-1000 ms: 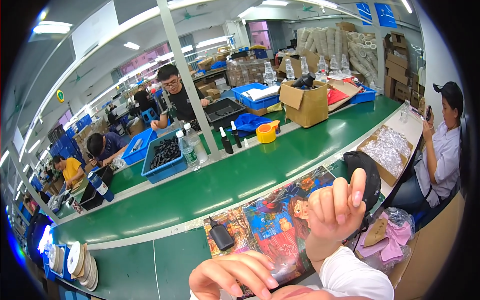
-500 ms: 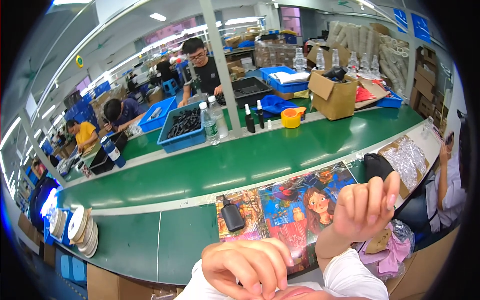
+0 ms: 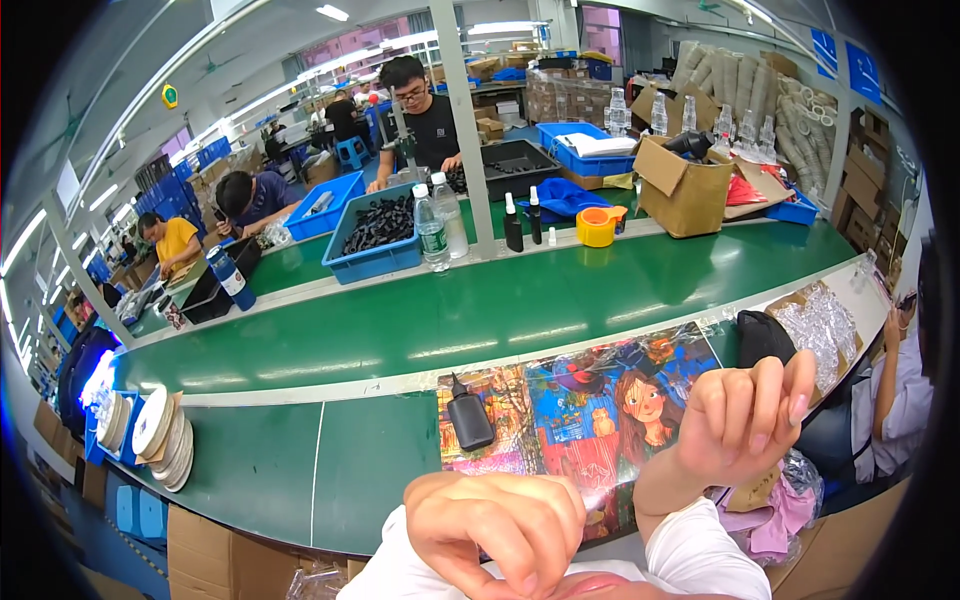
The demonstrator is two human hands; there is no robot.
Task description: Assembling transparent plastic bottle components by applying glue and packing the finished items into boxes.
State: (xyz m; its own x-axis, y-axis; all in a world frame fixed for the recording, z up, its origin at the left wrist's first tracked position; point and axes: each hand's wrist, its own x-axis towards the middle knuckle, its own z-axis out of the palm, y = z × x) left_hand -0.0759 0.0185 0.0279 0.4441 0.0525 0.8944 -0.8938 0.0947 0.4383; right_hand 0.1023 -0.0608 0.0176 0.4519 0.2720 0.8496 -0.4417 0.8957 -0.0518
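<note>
My left hand (image 3: 495,520) is at the lower edge of the view, its fingers curled in and the tips pressed close together. Whatever sits between them, if anything, is hidden. My right hand (image 3: 745,415) is raised above the right end of the mat, fingers bent inward; no held thing can be made out. Beneath both hands lies a glossy picture mat (image 3: 590,440) printed with a cartoon girl. A black squeeze bottle (image 3: 469,418) with a pointed nozzle lies on the mat, beyond my left hand and touched by neither.
Across the green bench (image 3: 400,340) stand a blue bin of black parts (image 3: 375,240), two clear bottles (image 3: 432,235), a yellow tape roll (image 3: 597,227) and a cardboard box (image 3: 682,190). Cable spools (image 3: 165,440) sit left; a black pouch (image 3: 765,338) right. Co-workers sit opposite and at right.
The view has shifted slightly, so the bench things appear a little further right. My right hand sits marginally lower; both hands keep nearly the same curled pose.
</note>
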